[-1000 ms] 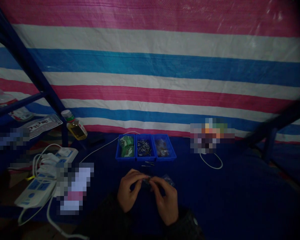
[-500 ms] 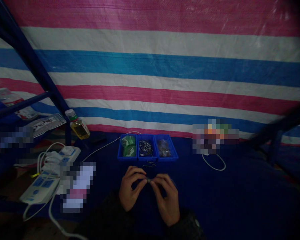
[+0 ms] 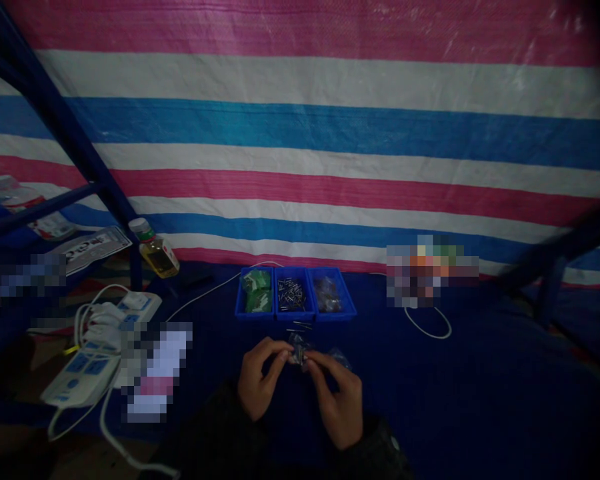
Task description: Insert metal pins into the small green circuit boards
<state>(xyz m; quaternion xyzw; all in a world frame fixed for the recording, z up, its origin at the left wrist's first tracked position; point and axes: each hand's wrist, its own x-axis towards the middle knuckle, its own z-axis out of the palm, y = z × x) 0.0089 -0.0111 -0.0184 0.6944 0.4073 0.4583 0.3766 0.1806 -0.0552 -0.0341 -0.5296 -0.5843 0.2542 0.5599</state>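
Between my two hands is a small clear plastic bag (image 3: 299, 348) with something small and shiny in it. My left hand (image 3: 263, 379) pinches its left side between thumb and fingers, and my right hand (image 3: 336, 400) pinches the right side. Another clear bag (image 3: 340, 359) lies just behind my right fingers. A few thin metal pins (image 3: 299, 327) rest on the blue surface beyond my hands. Behind them stand three blue trays side by side: the left tray (image 3: 239, 307) has green packets, the middle tray (image 3: 294, 316) metal pins, the right tray (image 3: 349, 305) clear bags.
At the left are a white power strip (image 3: 85, 380) with plugs and cables, a blurred-out bright object (image 3: 163, 367) and a bottle of yellow liquid (image 3: 159, 257). A white cable loop (image 3: 429, 335) lies at the right. A striped sheet (image 3: 300, 180) hangs behind.
The clear bag between my hands now shows above my fingertips. My fingertips are slightly farther apart, and the second bag behind my right hand is more visible.
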